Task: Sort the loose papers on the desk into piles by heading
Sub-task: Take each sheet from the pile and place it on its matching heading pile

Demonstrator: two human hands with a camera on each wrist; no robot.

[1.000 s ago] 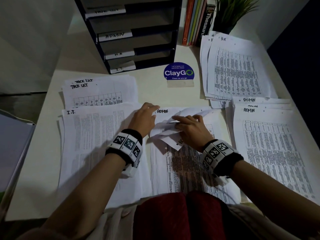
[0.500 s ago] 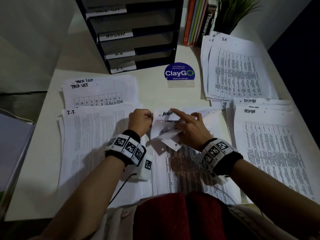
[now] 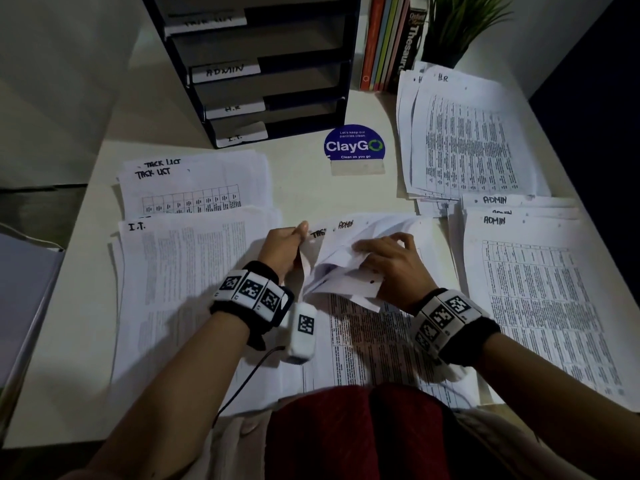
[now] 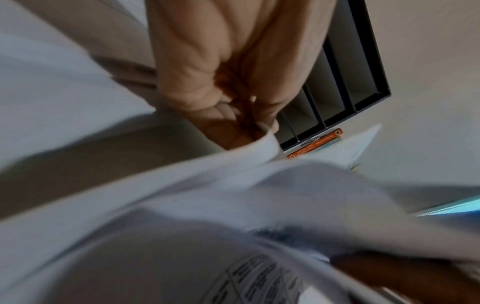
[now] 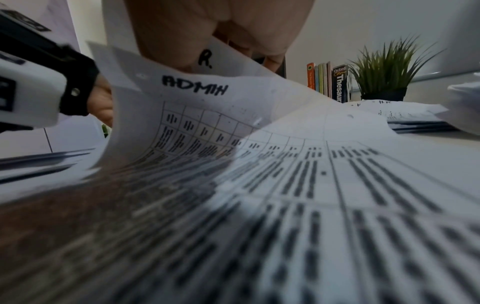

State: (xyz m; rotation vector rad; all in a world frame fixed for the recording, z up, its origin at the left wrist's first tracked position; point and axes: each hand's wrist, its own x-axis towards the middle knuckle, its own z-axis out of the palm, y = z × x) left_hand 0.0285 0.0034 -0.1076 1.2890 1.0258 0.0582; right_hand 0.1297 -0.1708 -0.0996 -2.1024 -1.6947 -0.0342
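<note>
White unsorted paper stack [image 3: 349, 268], table centre. Left hand [image 3: 282, 249] pinches a lifted sheet [image 3: 304, 261] at 9 o'clock; right hand [image 3: 391, 261], fingers curled, holds bent-up corners. Risk: sheets crease or slip, hiding headings and causing misfiling.

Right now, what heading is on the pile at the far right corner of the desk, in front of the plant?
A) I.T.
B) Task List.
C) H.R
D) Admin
C: the pile lying in front of the plant has H.R. handwritten at its top, while the Admin pile sits nearer the person, and the I.T. pile and Task List pile lie on the left.
</note>
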